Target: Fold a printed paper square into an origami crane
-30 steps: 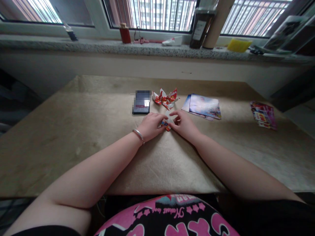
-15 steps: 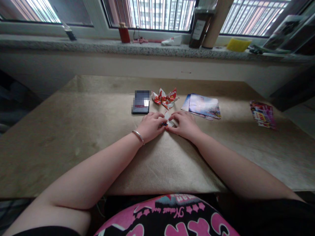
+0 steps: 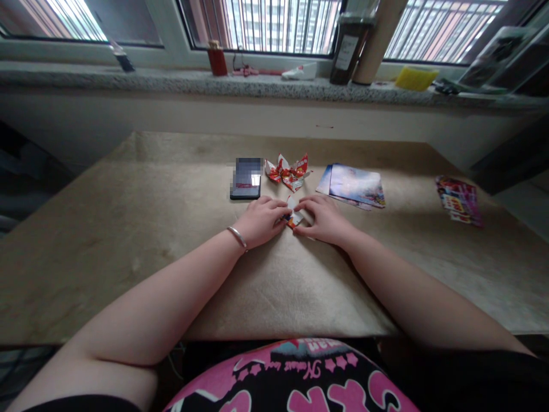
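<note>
Meeting over a small folded piece of paper (image 3: 294, 219), white with red and dark blue, two bare hands work at a tan-covered table (image 3: 274, 297). The left hand (image 3: 263, 220), a silver bangle (image 3: 238, 236) at its wrist, has its fingers bunched, pinching the paper's left side. The right hand (image 3: 325, 220) is half open, thumb and forefinger spread in a C at the opposite side; from where I stand, I cannot tell whether it grips or merely touches. The paper sits between the two sets of fingertips. Just beyond the left hand lies a dark device (image 3: 246, 180), partly blurred; beyond both hands, a pointed red-and-white folded shape (image 3: 288, 174). Overlapping picture sheets (image 3: 358, 186) rest past the right hand's knuckles, with pink-and-red printed cards (image 3: 458, 201) well off to its right.
</note>
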Demonstrator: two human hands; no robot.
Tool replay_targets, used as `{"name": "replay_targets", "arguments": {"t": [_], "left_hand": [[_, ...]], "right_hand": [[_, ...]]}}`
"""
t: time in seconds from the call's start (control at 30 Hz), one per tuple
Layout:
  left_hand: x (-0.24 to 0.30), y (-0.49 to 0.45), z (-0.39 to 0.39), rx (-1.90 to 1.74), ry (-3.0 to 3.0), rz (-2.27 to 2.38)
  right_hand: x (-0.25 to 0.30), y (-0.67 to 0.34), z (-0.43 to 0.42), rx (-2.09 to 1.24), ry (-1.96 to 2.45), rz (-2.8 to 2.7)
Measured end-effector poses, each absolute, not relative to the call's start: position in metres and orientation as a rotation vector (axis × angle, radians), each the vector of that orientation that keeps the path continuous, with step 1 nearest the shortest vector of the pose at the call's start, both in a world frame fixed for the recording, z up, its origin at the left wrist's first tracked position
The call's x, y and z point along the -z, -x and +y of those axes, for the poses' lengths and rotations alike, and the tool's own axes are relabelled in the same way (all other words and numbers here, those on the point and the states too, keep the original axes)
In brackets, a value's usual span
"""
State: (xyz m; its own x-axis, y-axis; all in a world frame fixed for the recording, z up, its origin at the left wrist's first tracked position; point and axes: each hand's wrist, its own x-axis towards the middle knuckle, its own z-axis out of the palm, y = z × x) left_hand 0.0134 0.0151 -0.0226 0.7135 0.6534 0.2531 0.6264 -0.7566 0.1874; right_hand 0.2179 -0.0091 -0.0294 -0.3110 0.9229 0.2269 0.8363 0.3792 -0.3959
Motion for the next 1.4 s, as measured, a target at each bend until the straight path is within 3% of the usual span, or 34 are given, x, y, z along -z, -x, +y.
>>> {"name": "replay_targets", "arguments": {"t": [0.2, 0.5, 1.4], "left_hand": [[0.022, -0.011, 0.018, -0.495, -2.857, 0.997], [0.029, -0.012, 0.022, -0.63, -2.807, 0.912], [0.008, -0.012, 0.003, -0.182, -3.115, 0.927]], "right_hand": [[0.033, -0.225, -0.003, -0.349, 1.357, -2.149], [0.027, -0.218, -0.011, -0.196, 1.139, -2.368], [0.002, -0.229, -0.016, 0.07, 1.404, -2.66]]}}
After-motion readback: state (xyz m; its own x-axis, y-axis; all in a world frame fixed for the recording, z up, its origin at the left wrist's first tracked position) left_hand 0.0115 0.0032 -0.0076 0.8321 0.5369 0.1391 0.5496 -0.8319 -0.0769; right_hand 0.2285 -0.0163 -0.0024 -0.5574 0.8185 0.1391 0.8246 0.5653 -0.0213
